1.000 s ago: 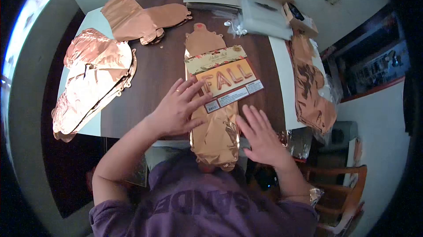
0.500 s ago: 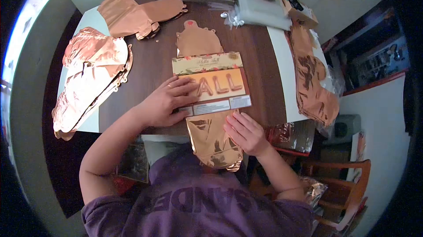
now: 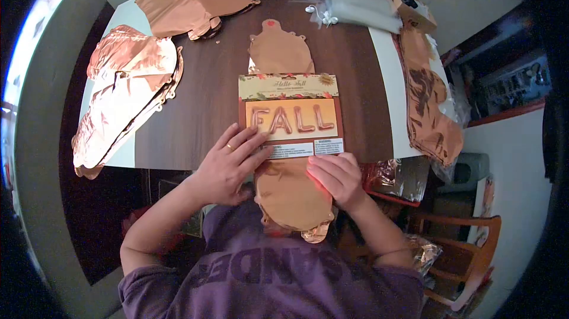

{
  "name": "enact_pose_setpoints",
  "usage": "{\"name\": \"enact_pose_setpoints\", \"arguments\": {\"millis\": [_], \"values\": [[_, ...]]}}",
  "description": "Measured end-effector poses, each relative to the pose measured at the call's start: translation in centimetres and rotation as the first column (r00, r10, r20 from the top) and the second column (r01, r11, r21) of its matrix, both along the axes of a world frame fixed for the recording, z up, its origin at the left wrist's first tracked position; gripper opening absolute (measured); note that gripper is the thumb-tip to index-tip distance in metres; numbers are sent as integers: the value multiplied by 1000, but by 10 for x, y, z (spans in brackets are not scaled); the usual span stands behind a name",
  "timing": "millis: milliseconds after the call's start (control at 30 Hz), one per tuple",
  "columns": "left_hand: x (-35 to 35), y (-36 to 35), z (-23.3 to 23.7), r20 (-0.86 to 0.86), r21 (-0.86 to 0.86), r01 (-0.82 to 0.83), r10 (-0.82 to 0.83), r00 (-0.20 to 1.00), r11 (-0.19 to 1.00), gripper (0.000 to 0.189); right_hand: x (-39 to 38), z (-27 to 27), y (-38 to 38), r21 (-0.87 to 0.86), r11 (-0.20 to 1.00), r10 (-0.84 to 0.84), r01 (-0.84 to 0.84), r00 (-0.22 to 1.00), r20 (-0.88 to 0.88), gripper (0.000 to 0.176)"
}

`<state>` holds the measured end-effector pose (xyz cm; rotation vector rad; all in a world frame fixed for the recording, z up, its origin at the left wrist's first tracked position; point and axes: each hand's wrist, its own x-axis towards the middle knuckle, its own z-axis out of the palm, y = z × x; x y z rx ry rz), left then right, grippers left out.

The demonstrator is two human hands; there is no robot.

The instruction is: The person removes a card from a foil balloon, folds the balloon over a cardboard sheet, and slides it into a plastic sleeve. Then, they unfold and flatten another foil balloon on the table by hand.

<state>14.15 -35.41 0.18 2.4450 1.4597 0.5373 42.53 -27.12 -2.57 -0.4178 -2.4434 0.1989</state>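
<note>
A flat rose-gold foil balloon (image 3: 281, 52) lies lengthwise under a printed "FALL" card (image 3: 291, 88). Its rounded top shows beyond the card, and its lower part hangs over the table's front edge toward my body. My left hand (image 3: 234, 159) rests with fingers stretched over the card's lower left corner. At the card's lower right, the bent fingers of my right hand (image 3: 339, 180) grip the foil's edge; the thumb is hidden.
Stacks of flat foil balloons lie at the left (image 3: 127, 88), back left (image 3: 195, 8) and right (image 3: 432, 103). Clear plastic sleeves (image 3: 361, 2), white earphones (image 3: 323, 15) and a small open box (image 3: 412, 8) sit at the back. A wooden chair (image 3: 474, 224) stands right.
My left hand has slid down toward the card's lower corner, uncovering the letter F. My right hand's fingers have bent at the foil's edge, and the hanging foil lies flatter and shows differently.
</note>
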Motion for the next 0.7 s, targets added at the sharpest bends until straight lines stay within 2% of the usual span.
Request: {"name": "enact_pose_setpoints", "arguments": {"millis": [67,167,333,367,400,433,533,600,700], "values": [[2,1,-19,38,84,-33,30,999,996,61,1,-3,3,-54,999,1,-2,1000,-16,26],[3,9,-22,119,150,-84,66,991,985,48,-3,6,9,-112,993,-31,30,999,-9,24],[-3,16,-23,170,107,-156,137,976,982,37,-15,24,40,-327,944,-45,43,999,0,26],[-4,16,-26,190,123,-177,152,970,976,38,-19,24,46,-412,889,-136,199,975,177,25],[-3,16,-28,211,139,-197,166,963,970,39,-25,23,58,-429,893,-86,138,987,137,27],[0,15,-25,259,84,-261,232,938,962,41,-31,21,69,-442,894,-37,76,995,95,30],[11,10,-17,372,-70,-418,412,831,906,46,-37,24,84,-359,924,-31,133,960,277,35],[13,8,-17,430,-137,-489,496,754,862,48,-41,24,85,-314,934,-63,170,944,324,38],[15,14,-22,245,335,-403,334,910,852,54,-45,23,85,-292,936,-85,199,928,362,42]]}}
